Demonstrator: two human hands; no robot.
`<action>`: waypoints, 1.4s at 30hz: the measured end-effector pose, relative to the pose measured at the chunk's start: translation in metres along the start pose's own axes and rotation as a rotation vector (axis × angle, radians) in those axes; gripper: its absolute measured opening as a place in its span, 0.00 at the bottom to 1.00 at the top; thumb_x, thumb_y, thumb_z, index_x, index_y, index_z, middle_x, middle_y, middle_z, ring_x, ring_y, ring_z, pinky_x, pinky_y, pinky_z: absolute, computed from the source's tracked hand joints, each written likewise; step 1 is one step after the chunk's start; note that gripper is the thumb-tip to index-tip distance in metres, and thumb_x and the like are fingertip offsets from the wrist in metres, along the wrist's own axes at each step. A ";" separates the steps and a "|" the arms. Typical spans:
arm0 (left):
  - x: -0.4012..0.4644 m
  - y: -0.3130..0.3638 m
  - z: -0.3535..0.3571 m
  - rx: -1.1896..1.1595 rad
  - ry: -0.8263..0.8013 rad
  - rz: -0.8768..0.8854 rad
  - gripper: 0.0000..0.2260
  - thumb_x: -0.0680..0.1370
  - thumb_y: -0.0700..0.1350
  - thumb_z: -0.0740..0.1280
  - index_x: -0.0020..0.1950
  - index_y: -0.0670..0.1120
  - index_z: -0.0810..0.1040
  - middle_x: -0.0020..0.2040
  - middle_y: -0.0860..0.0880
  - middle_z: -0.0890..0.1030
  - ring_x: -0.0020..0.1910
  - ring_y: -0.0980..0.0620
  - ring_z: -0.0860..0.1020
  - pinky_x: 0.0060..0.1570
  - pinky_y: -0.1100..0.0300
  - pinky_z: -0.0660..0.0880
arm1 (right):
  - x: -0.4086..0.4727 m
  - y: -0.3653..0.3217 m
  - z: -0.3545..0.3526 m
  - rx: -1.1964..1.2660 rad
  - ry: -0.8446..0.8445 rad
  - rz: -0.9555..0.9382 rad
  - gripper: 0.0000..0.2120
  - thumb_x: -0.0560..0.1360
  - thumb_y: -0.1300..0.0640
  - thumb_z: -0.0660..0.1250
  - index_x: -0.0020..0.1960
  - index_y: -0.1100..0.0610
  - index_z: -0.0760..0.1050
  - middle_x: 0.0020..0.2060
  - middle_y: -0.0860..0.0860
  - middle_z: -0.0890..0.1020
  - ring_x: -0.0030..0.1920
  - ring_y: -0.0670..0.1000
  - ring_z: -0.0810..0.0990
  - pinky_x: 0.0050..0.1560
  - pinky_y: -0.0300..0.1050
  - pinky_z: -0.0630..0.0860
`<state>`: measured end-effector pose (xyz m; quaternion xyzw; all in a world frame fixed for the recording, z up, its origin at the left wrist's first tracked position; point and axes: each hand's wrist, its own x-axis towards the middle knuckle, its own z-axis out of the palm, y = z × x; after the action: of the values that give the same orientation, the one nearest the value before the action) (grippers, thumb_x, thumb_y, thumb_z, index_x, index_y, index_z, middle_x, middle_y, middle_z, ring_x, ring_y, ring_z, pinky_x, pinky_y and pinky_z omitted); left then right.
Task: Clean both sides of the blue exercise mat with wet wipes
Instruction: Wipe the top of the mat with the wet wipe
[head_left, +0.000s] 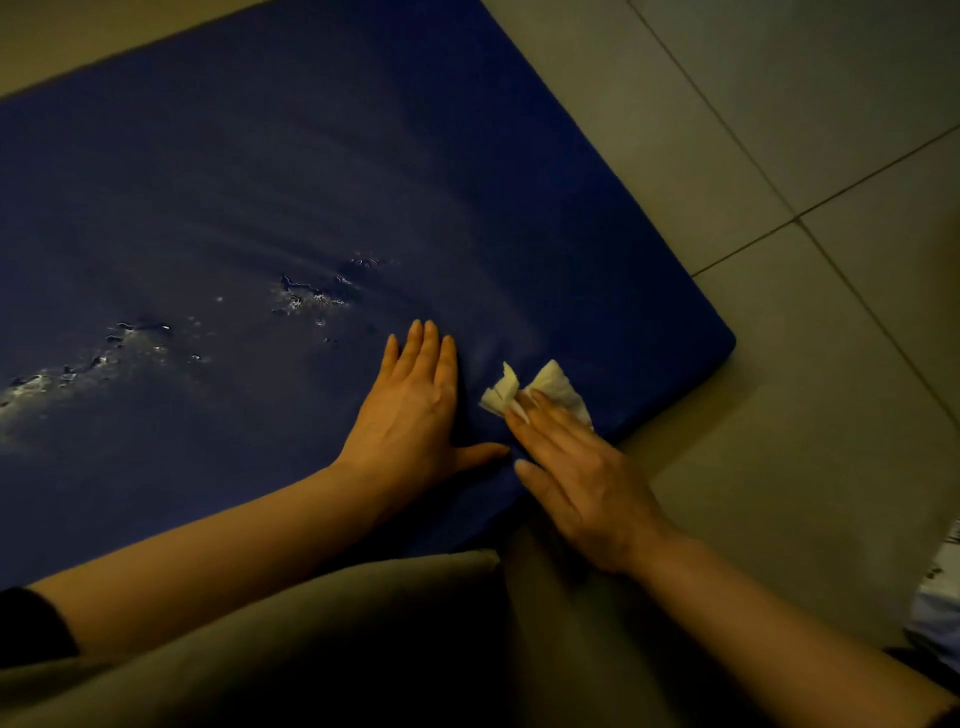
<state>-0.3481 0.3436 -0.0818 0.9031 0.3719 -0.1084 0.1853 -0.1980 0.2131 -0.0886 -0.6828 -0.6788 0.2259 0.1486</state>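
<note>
Mat (311, 156) under wipe (556, 387) (right hand (587, 478) flat)

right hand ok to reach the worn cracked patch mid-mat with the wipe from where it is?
Probably yes. The right hand presses the wet wipe flat near the mat's corner; the cracked patch lies up-left, but the left hand rests flat partly across that path.
</note>
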 end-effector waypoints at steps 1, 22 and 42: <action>0.001 0.000 0.000 0.008 -0.012 -0.002 0.52 0.70 0.72 0.59 0.78 0.38 0.44 0.79 0.38 0.44 0.78 0.43 0.41 0.75 0.49 0.38 | 0.010 0.002 -0.001 -0.024 -0.024 -0.010 0.30 0.81 0.42 0.43 0.73 0.59 0.63 0.72 0.54 0.66 0.74 0.50 0.60 0.73 0.45 0.57; 0.005 -0.037 -0.011 -0.086 0.237 0.125 0.21 0.71 0.47 0.75 0.62 0.45 0.80 0.63 0.45 0.80 0.60 0.47 0.79 0.45 0.52 0.80 | 0.108 -0.001 -0.006 -0.005 -0.238 0.247 0.28 0.80 0.42 0.43 0.77 0.50 0.42 0.77 0.46 0.44 0.75 0.43 0.40 0.76 0.46 0.43; 0.004 -0.040 -0.016 -0.212 0.186 -0.027 0.32 0.78 0.59 0.63 0.76 0.45 0.62 0.78 0.48 0.59 0.77 0.53 0.55 0.72 0.62 0.54 | 0.100 -0.026 -0.003 0.009 -0.175 0.274 0.27 0.81 0.44 0.45 0.77 0.51 0.44 0.76 0.46 0.46 0.75 0.41 0.41 0.75 0.41 0.42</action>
<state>-0.3726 0.3792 -0.0784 0.8796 0.4089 0.0130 0.2427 -0.2215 0.3133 -0.0834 -0.7461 -0.5885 0.3057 0.0596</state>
